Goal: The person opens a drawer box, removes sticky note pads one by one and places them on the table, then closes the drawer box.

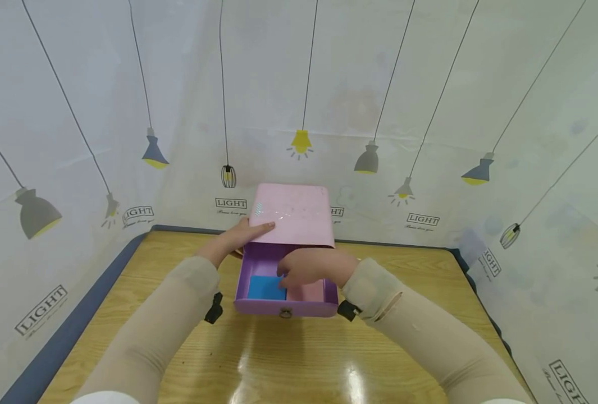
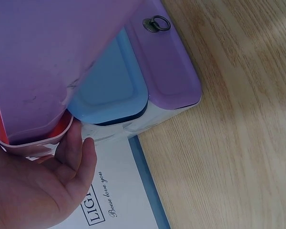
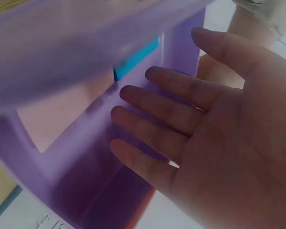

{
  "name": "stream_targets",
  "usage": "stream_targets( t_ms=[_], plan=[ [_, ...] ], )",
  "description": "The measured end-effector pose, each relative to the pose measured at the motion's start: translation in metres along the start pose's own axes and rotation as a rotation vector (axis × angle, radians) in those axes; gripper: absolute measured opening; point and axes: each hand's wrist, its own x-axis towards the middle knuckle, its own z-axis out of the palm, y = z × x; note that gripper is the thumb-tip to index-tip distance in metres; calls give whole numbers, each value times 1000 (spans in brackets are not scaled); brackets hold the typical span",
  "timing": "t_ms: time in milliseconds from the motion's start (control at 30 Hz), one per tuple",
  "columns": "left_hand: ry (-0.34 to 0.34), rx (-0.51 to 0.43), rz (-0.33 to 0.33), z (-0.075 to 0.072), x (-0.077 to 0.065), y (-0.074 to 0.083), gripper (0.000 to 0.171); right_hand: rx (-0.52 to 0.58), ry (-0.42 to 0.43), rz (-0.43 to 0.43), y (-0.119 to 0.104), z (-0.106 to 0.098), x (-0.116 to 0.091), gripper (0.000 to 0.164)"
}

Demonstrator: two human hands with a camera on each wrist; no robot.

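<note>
Nearest of all, here come the two sleeves [image 1: 132,331], reaching in from either side, a black strap [image 1: 215,308] at each wrist. Between them sits the drawer [image 1: 263,306], pulled well out toward us, its front ring [image 1: 286,312] facing the person, so the inside is easy to reach. And look in there: a blue slab [image 1: 263,288] on the left, a pink slab [image 1: 306,292] on the right, both flat on the drawer floor, side by side up at the front, probably so that both fit without stacking. Over them hovers the right hand [image 1: 309,266], its fingers spread and holding nothing; the right wrist view has daylight between fingertips and slabs.

A little farther, the left hand [image 1: 238,234] grips the box [image 1: 293,213] by its side edge, thumb over the pink top and fingers bent at the rim, most likely to steady it with the drawer hanging out. The left wrist view shows two more below, a blue drawer [image 2: 112,83] and a purple drawer [image 2: 171,71], both pushed in. All of it stands toward the far side of the wooden table [image 1: 258,365], right up near a backdrop [image 1: 278,84] of printed lamps.
</note>
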Motion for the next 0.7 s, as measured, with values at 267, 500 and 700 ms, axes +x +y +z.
stream_targets(
  t_ms=[267,500,700],
  plan=[
    [0,2,14,0,-2,-1,102,-1,-3,29,-2,5,4,46],
    [-7,13,11,1,-4,1,103,27,-12,21,-5,5,1,47],
    [-4,8,10,1,-1,1,105,11,9,21,-6,3,0,47]
  ],
)
